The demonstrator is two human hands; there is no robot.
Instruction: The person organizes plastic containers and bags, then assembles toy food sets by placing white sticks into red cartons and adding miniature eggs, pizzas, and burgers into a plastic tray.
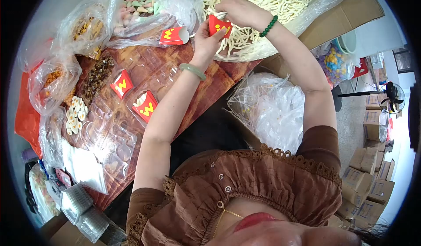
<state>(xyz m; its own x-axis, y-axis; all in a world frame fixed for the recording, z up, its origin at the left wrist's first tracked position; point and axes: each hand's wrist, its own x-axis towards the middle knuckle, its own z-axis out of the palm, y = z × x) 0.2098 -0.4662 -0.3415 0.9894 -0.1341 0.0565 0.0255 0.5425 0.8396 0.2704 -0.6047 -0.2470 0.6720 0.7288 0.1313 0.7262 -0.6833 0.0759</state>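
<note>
Brown blouse (263, 180) below me, red carton (218, 25) between my hands

I have the red carton in my left hand (204, 39), thumb across its front and fingers wrapped at its side, right by the heap of pale strips (283, 2). My right hand (241, 12) bends over the carton's mouth, its fingertips drawn together on a few strips; exactly how many I can't tell, since my knuckles cover them.

I'd judge this step goes best with a light thumb, because thin card probably creases and a hard squeeze would narrow the mouth. Strips lined up lengthwise should slide down rather than snag on the rim.

They look smooth, matt and rope-like, curling loosely over crinkled clear plastic. Beside my left hand lies a spare carton (169, 35), glossy red outside, pale inside, with a curved lip. Two more cartons (121, 84) sit among clear moulded trays (151, 80) on the wood-grain table (210, 99); the nearer one shows strips at its mouth. Farther left are small flat pieces shaped like fried eggs (76, 114).
</note>
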